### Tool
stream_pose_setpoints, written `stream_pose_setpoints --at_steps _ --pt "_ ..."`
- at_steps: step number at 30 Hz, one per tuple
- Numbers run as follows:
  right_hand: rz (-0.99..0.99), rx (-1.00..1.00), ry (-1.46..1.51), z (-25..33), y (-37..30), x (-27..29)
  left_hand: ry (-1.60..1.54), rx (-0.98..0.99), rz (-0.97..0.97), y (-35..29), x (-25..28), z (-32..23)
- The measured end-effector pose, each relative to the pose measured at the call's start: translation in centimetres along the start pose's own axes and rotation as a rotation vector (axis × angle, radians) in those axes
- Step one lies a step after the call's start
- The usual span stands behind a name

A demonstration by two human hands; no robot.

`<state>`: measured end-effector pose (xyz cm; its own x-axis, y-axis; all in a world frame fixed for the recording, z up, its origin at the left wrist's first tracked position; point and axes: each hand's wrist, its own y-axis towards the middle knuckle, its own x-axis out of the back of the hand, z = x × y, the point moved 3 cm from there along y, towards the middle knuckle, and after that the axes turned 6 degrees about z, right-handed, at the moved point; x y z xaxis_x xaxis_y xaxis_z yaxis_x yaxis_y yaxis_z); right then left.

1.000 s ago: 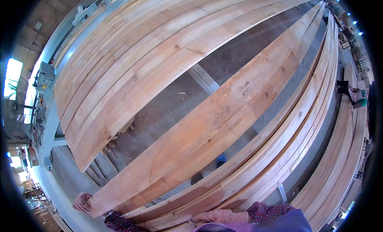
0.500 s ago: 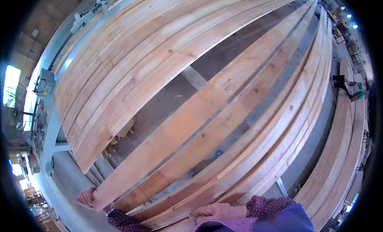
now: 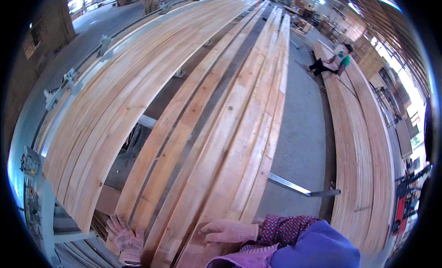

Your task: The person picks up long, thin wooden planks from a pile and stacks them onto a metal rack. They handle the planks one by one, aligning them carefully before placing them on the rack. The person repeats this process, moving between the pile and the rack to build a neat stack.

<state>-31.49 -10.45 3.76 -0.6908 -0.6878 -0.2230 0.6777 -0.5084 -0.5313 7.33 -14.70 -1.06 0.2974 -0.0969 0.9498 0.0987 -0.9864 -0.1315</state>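
Two long, narrow wooden boards run away from me, a left board (image 3: 160, 135) and a right board (image 3: 182, 134), with a thin gap between them. My left hand (image 3: 123, 238), in a pale pink work glove, rests by their near ends with its fingers spread. Close by on the right lies a group of long boards (image 3: 229, 130) side by side. On their near part my gloved right hand (image 3: 229, 231) lies with its fingers stretched out, gripping nothing. Patterned sleeve cuffs and a purple garment hide part of the near edge.
A wide row of boards (image 3: 119, 84) lies on a pale metal frame (image 3: 46, 222) at left. One metal bar (image 3: 290, 184) juts out at right. Beyond the grey floor (image 3: 299, 139), a person (image 3: 338, 61) sits on another long board stack (image 3: 352, 153).
My left hand has let go of the left board's end and now lies spread by the board ends. My right hand stays on the boards. The view has tilted up and turned.
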Motion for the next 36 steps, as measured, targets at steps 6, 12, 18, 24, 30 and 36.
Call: stream_pose_setpoints --at_steps 6,12,18,24,30,36 --pt "-0.618 -0.019 0.316 -6.3 -8.6 -2.9 0.222 -0.053 0.289 -4.8 1.5 -1.6" --pt "-1.097 0.041 0.268 -17.1 -8.5 -4.1 0.300 0.040 0.198 -13.5 1.5 -9.4" --pt "-1.128 0.399 0.518 -22.9 -6.9 -4.0 0.422 -0.203 -0.005 -23.1 -4.7 -13.3" --pt "-0.694 0.245 0.668 -22.2 -6.7 -10.1 0.458 -0.190 0.011 -31.3 -7.0 -12.5" --pt "-0.375 0.239 1.095 -23.4 -4.6 -16.2 0.231 -0.305 0.027 -32.7 -7.2 -12.2" --pt "-0.427 0.221 1.151 -24.6 -3.6 -18.4 -0.563 0.004 -0.001 -36.1 -14.0 -5.7"
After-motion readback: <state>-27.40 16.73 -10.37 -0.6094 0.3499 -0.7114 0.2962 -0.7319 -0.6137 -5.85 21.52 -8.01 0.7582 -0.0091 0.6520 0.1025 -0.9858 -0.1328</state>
